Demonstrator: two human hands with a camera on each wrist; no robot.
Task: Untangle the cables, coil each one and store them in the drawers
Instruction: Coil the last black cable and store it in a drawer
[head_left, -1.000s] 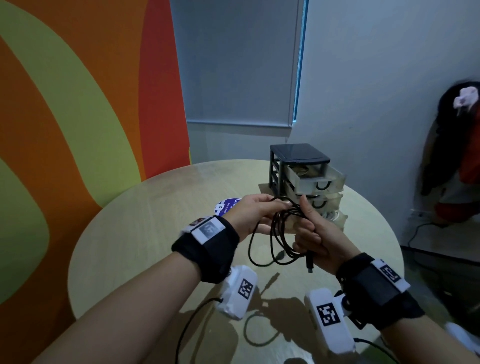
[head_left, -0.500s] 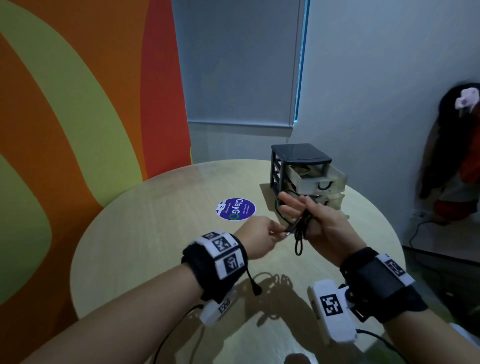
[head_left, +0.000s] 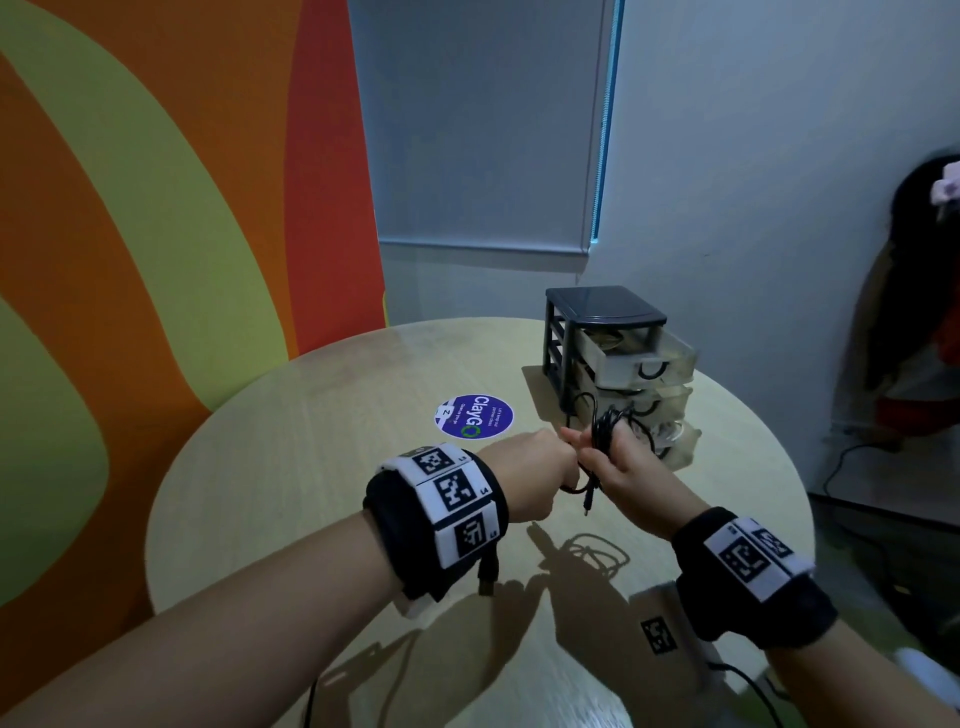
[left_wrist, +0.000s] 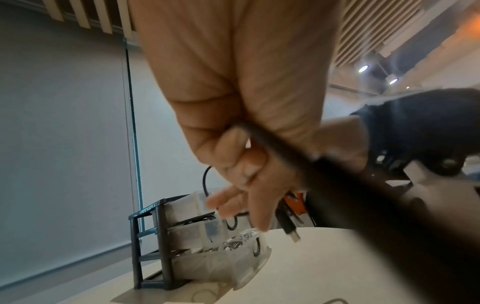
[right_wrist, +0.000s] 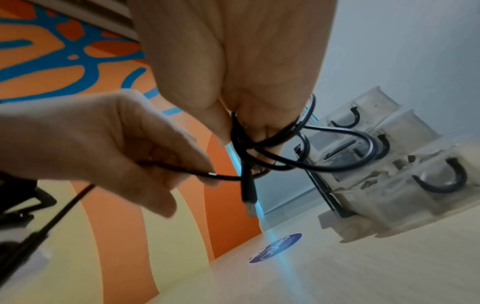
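Note:
My right hand (head_left: 613, 457) grips a small coil of black cable (head_left: 605, 431) above the table, just in front of the drawer unit (head_left: 605, 322). The coil (right_wrist: 272, 152) loops round my right fingers, and one plug (right_wrist: 248, 197) hangs below them. My left hand (head_left: 540, 467) sits close to the left of it, pinching the cable's free strand (right_wrist: 218, 175), which runs taut to the coil. The strand's other plug (head_left: 485, 582) dangles under my left wrist. The black-framed unit has three translucent drawers (head_left: 639, 358), all pulled partly out.
A round purple sticker (head_left: 474, 417) lies on the round wooden table (head_left: 291, 457) left of the drawers. A wall with orange and green shapes stands to the left. Dark clothing hangs at the far right.
The wide hanging loops have been drawn into a tight bundle in my right hand. My left hand let go of the bundle, moved back toward me and now pinches the loose end.

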